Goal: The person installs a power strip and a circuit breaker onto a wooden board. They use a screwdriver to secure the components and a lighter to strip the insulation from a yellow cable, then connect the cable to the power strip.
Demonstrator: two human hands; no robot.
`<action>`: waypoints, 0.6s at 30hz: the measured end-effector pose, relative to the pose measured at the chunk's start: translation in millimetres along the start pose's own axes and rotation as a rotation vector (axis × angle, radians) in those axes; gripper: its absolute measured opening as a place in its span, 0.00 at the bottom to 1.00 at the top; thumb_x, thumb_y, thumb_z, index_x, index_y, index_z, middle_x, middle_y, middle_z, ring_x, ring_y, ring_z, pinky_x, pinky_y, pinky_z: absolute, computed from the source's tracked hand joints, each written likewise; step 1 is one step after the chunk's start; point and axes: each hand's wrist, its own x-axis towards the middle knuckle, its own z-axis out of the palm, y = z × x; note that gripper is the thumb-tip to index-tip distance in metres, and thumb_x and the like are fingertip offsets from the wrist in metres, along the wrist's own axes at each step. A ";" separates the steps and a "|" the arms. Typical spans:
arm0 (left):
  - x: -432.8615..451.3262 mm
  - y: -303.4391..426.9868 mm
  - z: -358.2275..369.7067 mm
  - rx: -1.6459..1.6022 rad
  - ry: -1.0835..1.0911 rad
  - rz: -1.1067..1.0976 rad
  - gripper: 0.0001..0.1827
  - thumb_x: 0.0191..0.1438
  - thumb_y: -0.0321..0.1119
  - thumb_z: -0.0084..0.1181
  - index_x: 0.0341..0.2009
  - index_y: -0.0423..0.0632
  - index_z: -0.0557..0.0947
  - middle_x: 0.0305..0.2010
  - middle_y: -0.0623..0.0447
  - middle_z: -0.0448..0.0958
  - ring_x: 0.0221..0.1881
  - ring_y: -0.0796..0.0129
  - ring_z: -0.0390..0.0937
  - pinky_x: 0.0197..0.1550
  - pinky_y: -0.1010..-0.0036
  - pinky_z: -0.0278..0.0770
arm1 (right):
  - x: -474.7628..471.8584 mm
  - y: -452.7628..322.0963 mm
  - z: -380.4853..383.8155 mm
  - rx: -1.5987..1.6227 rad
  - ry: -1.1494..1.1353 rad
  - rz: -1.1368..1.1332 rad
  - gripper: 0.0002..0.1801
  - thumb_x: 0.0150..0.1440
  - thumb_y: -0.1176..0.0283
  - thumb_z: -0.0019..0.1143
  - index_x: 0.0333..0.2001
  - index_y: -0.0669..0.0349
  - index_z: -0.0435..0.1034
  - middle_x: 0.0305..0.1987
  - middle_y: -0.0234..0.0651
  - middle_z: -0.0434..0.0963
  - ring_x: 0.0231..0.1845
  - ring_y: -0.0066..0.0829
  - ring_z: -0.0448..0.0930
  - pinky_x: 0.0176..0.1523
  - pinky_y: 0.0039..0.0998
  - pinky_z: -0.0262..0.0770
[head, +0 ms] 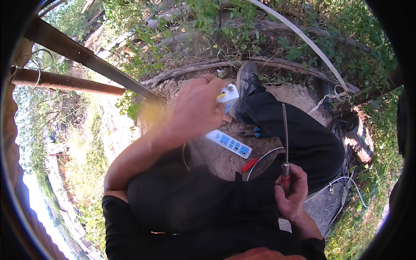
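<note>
My left hand (198,105) grips a small white plastic electrical fitting (231,93) in front of my shoe. A short yellow wire (221,96) shows at the fitting's side, partly covered by my fingers. In my right hand (294,191), a long-shafted screwdriver (286,139) with a red handle points upward above my bent leg. On the dirt below my left hand lies a white power strip (229,144) with blue socket faces, one end hidden by the hand. Blue-handled pliers (253,132) rest beyond it, and a red tool handle (249,165) lies nearer me.
White cable (263,161) curves between my legs, and another white cable (352,182) lies at right. Rusty metal posts (81,55) slant in from the left. A weathered log (286,61) borders the dirt. A white strap (302,35) arcs overhead to dark cables (346,122).
</note>
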 end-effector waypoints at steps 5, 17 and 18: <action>-1.5 1.3 -4.2 0.033 -0.048 -0.036 0.20 0.42 0.31 0.60 0.44 0.44 0.78 0.33 0.42 0.76 0.35 0.46 0.75 0.38 0.57 0.71 | 22.2 -3.3 -10.2 -0.288 -0.090 -0.226 0.30 0.40 0.89 0.58 0.51 0.67 0.66 0.49 0.51 0.73 0.40 0.36 0.78 0.42 0.29 0.77; 1.5 9.7 -10.7 0.081 -0.027 -0.002 0.21 0.41 0.32 0.59 0.44 0.45 0.80 0.26 0.43 0.75 0.32 0.46 0.74 0.36 0.57 0.70 | 37.0 3.1 9.6 -0.420 0.053 -0.439 0.24 0.41 0.91 0.57 0.46 0.69 0.71 0.46 0.51 0.75 0.37 0.41 0.77 0.40 0.31 0.75; 1.4 10.1 -11.0 0.081 -0.023 0.002 0.21 0.41 0.33 0.59 0.44 0.45 0.80 0.26 0.43 0.75 0.32 0.46 0.74 0.36 0.57 0.70 | 37.8 4.8 10.9 -0.415 0.065 -0.445 0.24 0.41 0.91 0.57 0.46 0.69 0.72 0.46 0.51 0.75 0.37 0.41 0.77 0.40 0.31 0.75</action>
